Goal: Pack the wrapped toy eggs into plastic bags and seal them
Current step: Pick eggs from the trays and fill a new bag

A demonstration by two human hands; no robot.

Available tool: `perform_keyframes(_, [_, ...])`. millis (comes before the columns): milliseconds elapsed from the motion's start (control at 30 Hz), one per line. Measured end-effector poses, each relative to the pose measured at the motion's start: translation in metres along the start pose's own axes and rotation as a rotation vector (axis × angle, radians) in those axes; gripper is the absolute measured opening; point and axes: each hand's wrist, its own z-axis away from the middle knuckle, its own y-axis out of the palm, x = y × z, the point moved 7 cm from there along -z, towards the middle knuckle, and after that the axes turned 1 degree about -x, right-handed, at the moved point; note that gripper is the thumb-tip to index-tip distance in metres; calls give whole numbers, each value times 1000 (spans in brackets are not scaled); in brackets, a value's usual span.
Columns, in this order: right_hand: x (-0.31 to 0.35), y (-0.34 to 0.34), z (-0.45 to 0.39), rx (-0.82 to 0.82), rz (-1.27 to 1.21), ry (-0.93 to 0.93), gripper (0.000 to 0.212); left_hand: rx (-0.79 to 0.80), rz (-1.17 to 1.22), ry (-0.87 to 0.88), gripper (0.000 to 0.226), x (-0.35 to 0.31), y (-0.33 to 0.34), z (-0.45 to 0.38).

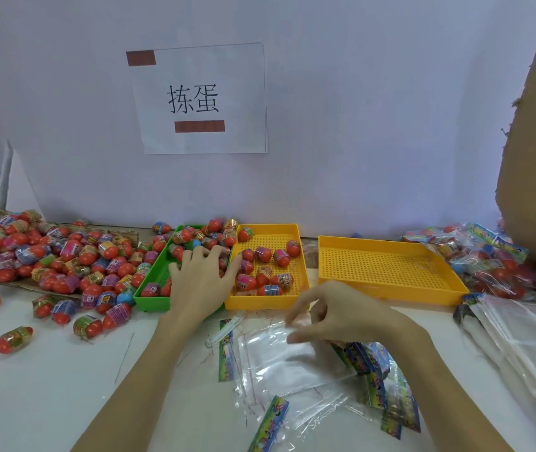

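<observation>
Loads of wrapped toy eggs (64, 256) are heaped on the table (48, 370) at the left, with more in the green tray (154, 301) and the yellow tray (260, 300) beside it. Left hand (200, 282) is spread flat over the green tray's eggs, fingers straight, thumb reaching toward the yellow one, nothing gripped yet as far as I can see. Right hand (332, 316) is curled and pinching the top edge of a clear plastic bag (279, 357) lying on the table in front. Looks like the fetch-and-load step: the bag mouth needs opening and the left hand needs to close on an egg or a few. Second yellow tray (390, 288) sits to the right.
</observation>
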Motion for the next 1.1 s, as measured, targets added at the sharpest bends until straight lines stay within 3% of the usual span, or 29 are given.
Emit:
perform_keyframes(100, [-4, 10, -1, 46, 107, 40, 48, -9, 22, 28, 37, 2, -1, 0])
perform_keyframes(233, [-2, 9, -5, -32, 107, 26, 32, -20, 56, 34, 24, 2, -3, -2])
perform_keyframes(433, [0, -5, -2, -178, 78, 27, 17, 157, -146, 12, 54, 3, 6, -3])
perform_keyframes(533, [-6, -13, 0, -261, 55, 74, 13, 137, -105, 73, 43, -2, 4, -3])
perform_keyframes(767, [-9, -19, 3, -327, 43, 137, 12, -124, 255, -24, 67, 3, -12, -4])
perform_keyframes(900, [-10, -20, 2, -327, 37, 143, 11, -228, 483, 40, 56, -10, -23, -2])
perform_keyframes(1000, [-11, -23, 3, -358, -3, 157, 12, -59, 559, 115, 55, -31, -12, -2])
perform_keyframes(1100, [-15, -32, 5, -422, -91, 192, 14, 184, 980, 141, 65, -44, -5, 1])
